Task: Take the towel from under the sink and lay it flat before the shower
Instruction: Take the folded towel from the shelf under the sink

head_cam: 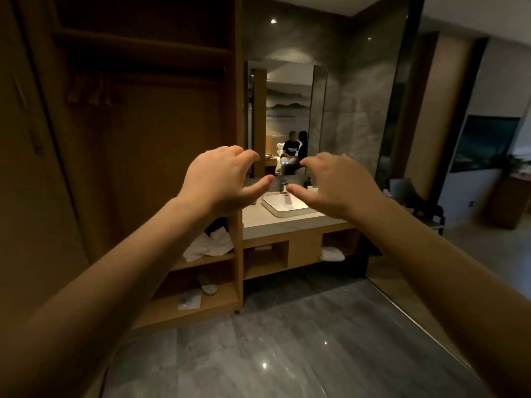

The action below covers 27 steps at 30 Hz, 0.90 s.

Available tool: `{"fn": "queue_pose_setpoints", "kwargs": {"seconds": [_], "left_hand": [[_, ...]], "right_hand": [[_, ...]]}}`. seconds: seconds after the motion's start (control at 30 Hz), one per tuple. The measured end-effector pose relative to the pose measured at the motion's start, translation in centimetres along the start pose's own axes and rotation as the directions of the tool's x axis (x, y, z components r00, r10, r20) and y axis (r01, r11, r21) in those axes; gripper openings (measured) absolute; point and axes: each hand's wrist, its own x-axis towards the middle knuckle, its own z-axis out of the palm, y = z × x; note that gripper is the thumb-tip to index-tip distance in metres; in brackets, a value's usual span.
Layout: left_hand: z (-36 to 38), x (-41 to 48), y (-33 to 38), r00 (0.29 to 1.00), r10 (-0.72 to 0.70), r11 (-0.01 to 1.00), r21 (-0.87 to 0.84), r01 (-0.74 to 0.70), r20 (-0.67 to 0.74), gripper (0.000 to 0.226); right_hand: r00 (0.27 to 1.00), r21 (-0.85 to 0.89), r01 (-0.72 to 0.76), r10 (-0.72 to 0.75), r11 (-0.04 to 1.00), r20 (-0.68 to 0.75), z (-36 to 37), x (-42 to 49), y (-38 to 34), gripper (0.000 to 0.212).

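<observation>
A white square sink (287, 206) sits on a pale vanity counter ahead of me. Below it the wooden vanity has open cubbies: a folded white towel (332, 254) lies in the right cubby, and a smaller white towel (263, 248) lies in the left one. My left hand (221, 182) and my right hand (334, 185) are stretched out at chest height, well short of the vanity. Both are empty, with curled fingers held apart and thumbs pointing toward each other. A glass panel (390, 145) stands to the right of the sink.
A wooden wardrobe (143, 139) fills the left, with crumpled white cloth (208, 244) on one shelf and slippers (207, 284) lower down. Glossy grey tile floor (287, 349) lies between me and the vanity. A mirror (287, 119) reflects two seated people. A metal floor track (408, 314) runs along the right.
</observation>
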Motion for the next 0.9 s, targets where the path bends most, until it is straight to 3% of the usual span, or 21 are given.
{"fn": "queue_pose_setpoints", "kwargs": {"seconds": [0.63, 0.9], "left_hand": [[14.7, 11.3, 4.5, 0.996, 0.053, 0.997, 0.050, -0.057, 0.065, 0.076], [23.3, 18.6, 4.4, 0.994, 0.081, 0.996, 0.042, -0.084, 0.067, 0.067]], "right_hand": [[0.997, -0.013, -0.030, 0.031, 0.999, 0.068, 9.6, 5.4, 13.9, 0.066], [0.997, -0.013, -0.054, 0.055, 0.998, 0.061, 15.2, 11.9, 19.8, 0.065]]}}
